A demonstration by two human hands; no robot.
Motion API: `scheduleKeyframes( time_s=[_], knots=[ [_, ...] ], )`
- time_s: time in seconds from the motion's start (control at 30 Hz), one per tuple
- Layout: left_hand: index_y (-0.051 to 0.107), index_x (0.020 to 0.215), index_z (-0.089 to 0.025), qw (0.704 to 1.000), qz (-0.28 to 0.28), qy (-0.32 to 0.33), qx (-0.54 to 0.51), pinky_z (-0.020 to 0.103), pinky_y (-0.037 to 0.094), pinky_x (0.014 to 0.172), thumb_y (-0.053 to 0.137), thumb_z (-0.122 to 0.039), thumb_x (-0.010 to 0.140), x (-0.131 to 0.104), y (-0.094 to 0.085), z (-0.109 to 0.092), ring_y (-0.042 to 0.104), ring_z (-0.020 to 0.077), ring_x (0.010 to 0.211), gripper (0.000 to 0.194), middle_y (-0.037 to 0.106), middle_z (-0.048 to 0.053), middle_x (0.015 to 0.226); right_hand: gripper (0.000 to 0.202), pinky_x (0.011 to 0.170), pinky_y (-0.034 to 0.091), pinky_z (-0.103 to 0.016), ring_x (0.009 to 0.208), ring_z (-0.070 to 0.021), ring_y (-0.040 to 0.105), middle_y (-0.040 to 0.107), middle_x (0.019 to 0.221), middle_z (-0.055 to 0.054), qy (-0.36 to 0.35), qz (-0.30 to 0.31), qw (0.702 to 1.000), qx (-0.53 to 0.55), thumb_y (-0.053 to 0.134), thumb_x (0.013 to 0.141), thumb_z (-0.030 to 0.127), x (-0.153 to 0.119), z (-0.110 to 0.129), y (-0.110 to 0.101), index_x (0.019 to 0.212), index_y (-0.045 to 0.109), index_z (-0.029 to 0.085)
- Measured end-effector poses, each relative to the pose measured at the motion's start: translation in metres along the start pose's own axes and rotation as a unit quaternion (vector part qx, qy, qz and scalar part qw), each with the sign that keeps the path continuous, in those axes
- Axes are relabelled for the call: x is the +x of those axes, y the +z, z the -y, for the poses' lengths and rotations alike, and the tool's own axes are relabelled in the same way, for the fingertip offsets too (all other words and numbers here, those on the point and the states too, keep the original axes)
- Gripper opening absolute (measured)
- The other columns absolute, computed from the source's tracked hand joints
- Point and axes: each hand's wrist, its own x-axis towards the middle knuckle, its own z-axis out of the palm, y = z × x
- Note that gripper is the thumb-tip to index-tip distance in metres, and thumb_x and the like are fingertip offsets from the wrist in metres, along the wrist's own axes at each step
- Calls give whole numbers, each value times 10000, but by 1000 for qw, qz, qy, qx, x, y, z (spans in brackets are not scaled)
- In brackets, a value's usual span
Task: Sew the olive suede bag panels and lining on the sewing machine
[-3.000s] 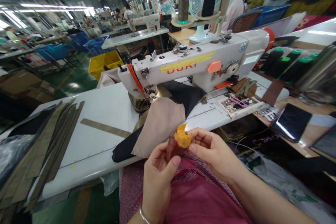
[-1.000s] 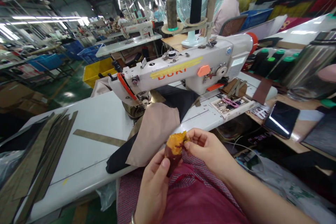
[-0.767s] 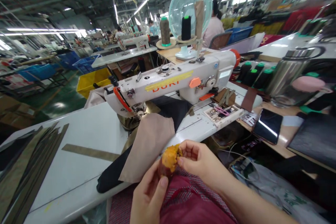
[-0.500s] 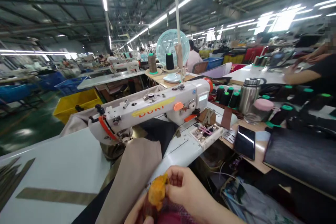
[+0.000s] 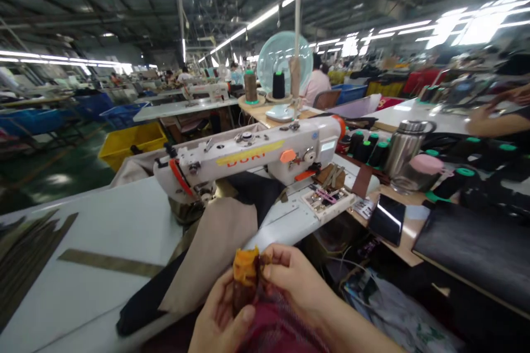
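Note:
A partly peeled sweet potato (image 5: 245,271), orange at the top with dark reddish-brown skin below, stands upright at the bottom middle. My left hand (image 5: 223,309) wraps round its lower, unpeeled part. On its right side, the fingers of my right hand (image 5: 290,281) pinch a dark strip of skin (image 5: 263,262) beside the orange flesh. Just beyond my hands, beige fabric (image 5: 215,251) and black fabric (image 5: 149,298) hang from the bed of a white sewing machine (image 5: 248,157).
Olive fabric strips (image 5: 110,262) lie on the white table (image 5: 124,220) at left. To the right are a phone (image 5: 387,219), a steel flask (image 5: 403,149), a pink-lidded jar (image 5: 422,171) and several thread cones (image 5: 455,182). A fan (image 5: 285,63) stands behind; a co-worker's arm (image 5: 497,116) shows at far right.
The sweet potato is more upright, and my left hand shows more fully round it. My right hand now pinches a strip of skin at its side. The camera view has shifted slightly left.

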Motion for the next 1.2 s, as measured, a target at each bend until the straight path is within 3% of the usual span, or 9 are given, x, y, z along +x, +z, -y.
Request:
scheduleKeyframes(
  time_s=[0.13,0.3,0.43,0.53,0.67,0.73,0.87,1.07,1.2],
  knots=[
    [589,1223,-170,999,45,-15,18,381,427,1080,802,-267,716,-7,7,-9,558,276,1222,559,611,112,1287,199,546,329,-218,554,-80,447,543,634,25,9,30,999,-14,733,708,283,-5,7,-4,721,580,155],
    [613,1189,-138,998,55,-26,0,404,437,1054,753,-264,775,-7,7,-11,587,278,1165,456,641,122,1213,178,571,343,-227,601,-85,439,552,698,17,12,-20,999,-23,725,756,285,-2,2,-26,778,609,152],
    [625,1173,-181,990,65,25,119,361,433,1053,759,-256,767,-5,5,-7,593,232,1138,434,649,78,1184,206,587,348,-220,609,-76,451,563,679,24,1,-46,996,-77,744,758,306,-5,-1,-33,768,613,147],
    [633,1168,-217,961,68,93,251,326,474,992,751,-254,766,-3,6,-4,605,207,1081,421,645,50,1143,232,634,392,-233,655,-92,513,622,737,0,8,-23,996,-87,749,759,335,-9,-2,-34,819,630,145],
    [637,1166,-242,895,73,169,406,321,518,880,728,-258,778,0,9,-3,618,207,985,399,649,38,1068,298,747,450,-277,763,-129,590,665,852,-31,16,-27,998,-62,777,724,348,-14,-2,-40,894,629,152],
    [633,1173,-241,875,79,192,436,325,519,878,721,-257,783,2,11,-2,616,211,983,401,649,39,1066,328,794,462,-301,811,-149,610,669,879,-38,20,-34,997,-59,790,703,349,-15,-1,-44,910,622,158],
    [625,1210,-241,864,83,213,449,320,515,885,715,-242,786,4,17,2,613,210,992,433,643,46,1087,334,827,474,-317,838,-161,624,678,912,-43,27,-44,997,-60,798,673,321,-16,3,-50,905,614,168],
    [685,1158,-255,885,78,179,423,293,494,887,775,-251,731,6,28,0,620,223,972,437,662,49,1064,229,729,469,-287,734,-142,596,669,808,-19,20,-91,992,-84,759,686,300,-15,4,-57,799,611,167],
    [702,1093,-217,944,143,37,294,304,476,938,765,-283,757,11,34,2,616,231,1027,348,668,60,1089,147,591,394,-245,614,-103,508,614,709,9,20,-98,992,-76,701,711,261,-14,1,-63,764,606,162]
  ],
)
